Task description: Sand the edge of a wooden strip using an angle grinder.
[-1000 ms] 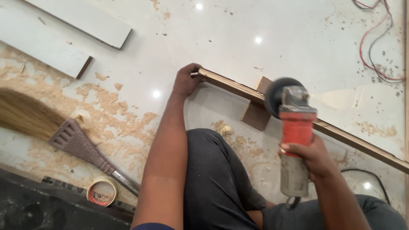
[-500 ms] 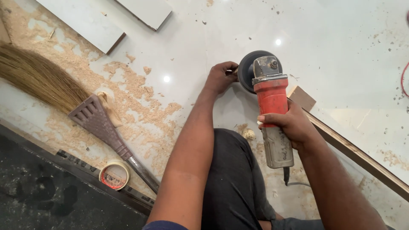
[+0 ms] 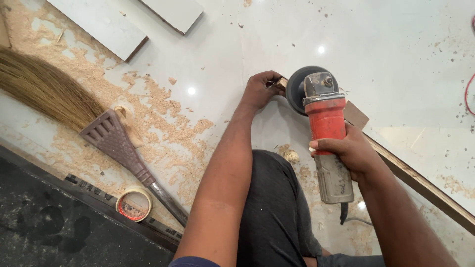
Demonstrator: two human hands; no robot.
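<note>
Two hands work on a pale glossy floor: the left hand pinches the wooden strip's end, the right hand wraps the red angle grinder just beside it. Sawdust, a broom and a tape roll lie left of the left hand.

Glossy tile floor, rough sawdust, matt red plastic grinder, raw wooden strip.

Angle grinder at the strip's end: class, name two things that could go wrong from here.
1. The left hand grips the wooden strip right beside the grinder disc, so a slip might cut its fingers.
2. Only the right hand holds the grinder; a kick could twist it loose.
</note>
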